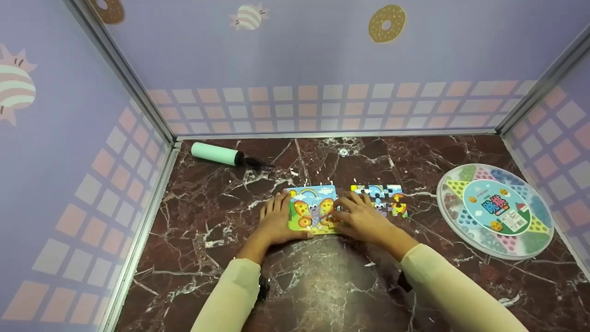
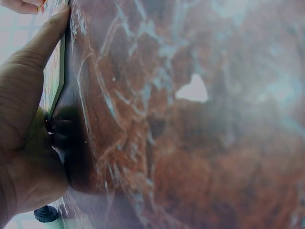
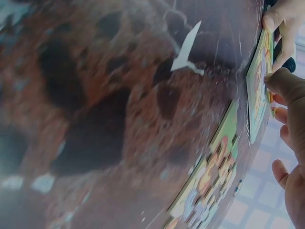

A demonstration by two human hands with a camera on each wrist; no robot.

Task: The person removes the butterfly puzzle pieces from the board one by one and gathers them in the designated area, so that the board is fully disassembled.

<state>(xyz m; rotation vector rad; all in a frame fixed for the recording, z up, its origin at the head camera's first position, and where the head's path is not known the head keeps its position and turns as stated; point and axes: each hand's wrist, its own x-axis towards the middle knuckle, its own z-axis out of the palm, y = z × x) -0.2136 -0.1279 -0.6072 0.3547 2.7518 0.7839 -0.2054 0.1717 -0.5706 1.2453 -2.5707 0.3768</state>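
A square picture puzzle board point(image 1: 312, 207) with a butterfly and rainbow lies on the marbled table in the head view. My left hand point(image 1: 275, 221) braces its left side, fingers fairly straight along that edge and the thumb point(image 2: 50, 33) against the near edge. At the board's right side, my right hand point(image 1: 362, 219) pinches a small orange-yellow puzzle piece point(image 3: 270, 95), largely covered by the fingers. Right of the board lies a group of puzzle pieces point(image 1: 398, 203), partly joined and partly hidden under the right hand; the right wrist view shows these pieces point(image 3: 209, 183) flat on the table.
At the far right lies a round, clear game box point(image 1: 495, 211) with coloured pegs or beads. A mint-green hand pump point(image 1: 214, 153) with a black end lies at the back left. Near the back wall is a small round disc point(image 1: 343, 152). Patterned walls point(image 1: 322, 110) enclose the table.
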